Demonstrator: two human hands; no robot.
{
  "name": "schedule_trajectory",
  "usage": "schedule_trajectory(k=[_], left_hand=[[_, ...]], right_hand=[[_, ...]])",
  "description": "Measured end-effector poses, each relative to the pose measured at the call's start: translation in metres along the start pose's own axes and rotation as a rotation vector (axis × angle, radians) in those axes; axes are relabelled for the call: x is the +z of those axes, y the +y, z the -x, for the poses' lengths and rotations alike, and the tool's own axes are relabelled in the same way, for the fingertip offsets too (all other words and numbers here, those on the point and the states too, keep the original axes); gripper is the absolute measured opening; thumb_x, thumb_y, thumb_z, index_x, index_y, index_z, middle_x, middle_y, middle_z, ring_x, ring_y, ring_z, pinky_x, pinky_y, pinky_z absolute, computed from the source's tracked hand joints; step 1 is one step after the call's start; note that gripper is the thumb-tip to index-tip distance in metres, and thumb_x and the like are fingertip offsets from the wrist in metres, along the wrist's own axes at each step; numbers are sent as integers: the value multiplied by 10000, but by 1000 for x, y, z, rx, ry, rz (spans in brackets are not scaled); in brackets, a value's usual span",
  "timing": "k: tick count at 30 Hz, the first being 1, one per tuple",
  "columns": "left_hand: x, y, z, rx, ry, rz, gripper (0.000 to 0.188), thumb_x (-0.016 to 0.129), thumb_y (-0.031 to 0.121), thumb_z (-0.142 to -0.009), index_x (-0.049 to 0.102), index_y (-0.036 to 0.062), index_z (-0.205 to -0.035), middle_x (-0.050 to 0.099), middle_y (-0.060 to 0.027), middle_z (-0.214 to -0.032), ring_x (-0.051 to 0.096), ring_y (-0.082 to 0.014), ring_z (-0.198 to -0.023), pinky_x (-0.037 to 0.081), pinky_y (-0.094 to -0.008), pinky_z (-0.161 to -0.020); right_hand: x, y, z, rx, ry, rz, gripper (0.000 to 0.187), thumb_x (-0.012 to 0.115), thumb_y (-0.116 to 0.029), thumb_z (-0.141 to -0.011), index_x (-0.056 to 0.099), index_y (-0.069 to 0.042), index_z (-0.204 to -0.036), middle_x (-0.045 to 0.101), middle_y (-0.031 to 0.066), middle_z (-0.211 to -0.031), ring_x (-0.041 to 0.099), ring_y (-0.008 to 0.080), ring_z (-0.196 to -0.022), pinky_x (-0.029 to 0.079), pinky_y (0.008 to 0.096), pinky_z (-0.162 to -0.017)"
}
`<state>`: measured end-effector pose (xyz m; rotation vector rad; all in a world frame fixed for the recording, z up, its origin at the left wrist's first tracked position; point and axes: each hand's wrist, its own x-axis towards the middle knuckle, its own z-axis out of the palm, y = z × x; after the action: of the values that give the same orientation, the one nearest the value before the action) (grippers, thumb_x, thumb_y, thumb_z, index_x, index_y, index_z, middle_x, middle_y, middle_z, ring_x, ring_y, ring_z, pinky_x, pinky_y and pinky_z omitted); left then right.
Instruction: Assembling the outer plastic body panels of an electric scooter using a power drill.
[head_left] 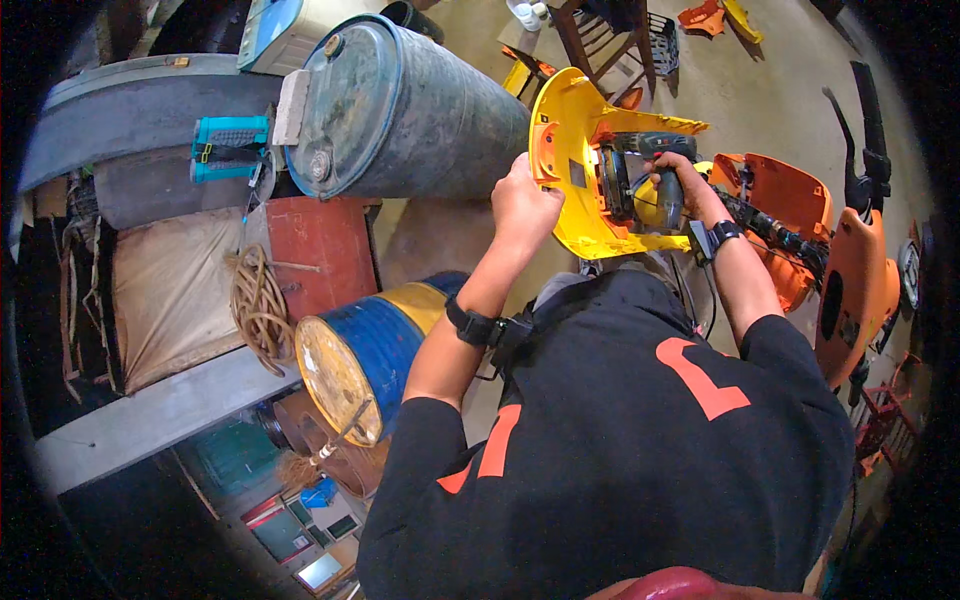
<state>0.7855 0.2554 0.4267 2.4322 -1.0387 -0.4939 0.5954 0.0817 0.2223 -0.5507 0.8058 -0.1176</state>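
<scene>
Right hand [676, 178]: grip clasping the handle of a drill [666, 200], nose pointing left into the yellow panel [572, 222]. Left hand [527, 205]: grip grasping the panel's left edge. Panel: lying between both hands, leftward of the drill, long axis running away from the torso; right hand sitting nearer its black fitting [612, 188]. Beyond: drum [450, 115] standing left, orange bodywork [795, 185] right.

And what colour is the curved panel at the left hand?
Mostly yellow; the curved panel shows best in the head view.
</scene>
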Motion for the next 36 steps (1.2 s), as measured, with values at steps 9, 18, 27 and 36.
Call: schedule_trajectory(k=[9,18,27,36], left_hand=[[-1,1,2,49,2,51,345,680,117,-709,633,68,-1048,684,-167,-940,657,-331,-921,520,-392,-803],[2,-4,1,153,44,64,316,671,139,-687,597,87,-990,667,-191,-856,636,-394,-829,522,-461,-740],[2,-6,3,155,40,81,355,667,122,-681,615,88,-1030,669,-192,-876,641,-381,-844,529,-435,-750],[0,-7,1,145,9,114,374,677,118,-667,620,90,-1035,677,-166,-888,650,-346,-861,529,-409,-750]], right_hand=[[-12,-11,-8,39,-25,44,139,585,-179,-758,573,-69,-842,595,29,-692,561,123,-548,480,247,-519],[-11,-12,-15,20,46,61,130,579,-180,-768,583,-62,-824,610,38,-717,574,124,-558,492,251,-524],[-18,-16,-27,16,-77,-7,182,567,-206,-770,575,-51,-865,623,26,-784,561,98,-579,485,233,-555],[-5,-23,-16,57,7,153,164,571,-208,-753,583,-65,-834,603,36,-681,565,124,-563,489,254,-559]])
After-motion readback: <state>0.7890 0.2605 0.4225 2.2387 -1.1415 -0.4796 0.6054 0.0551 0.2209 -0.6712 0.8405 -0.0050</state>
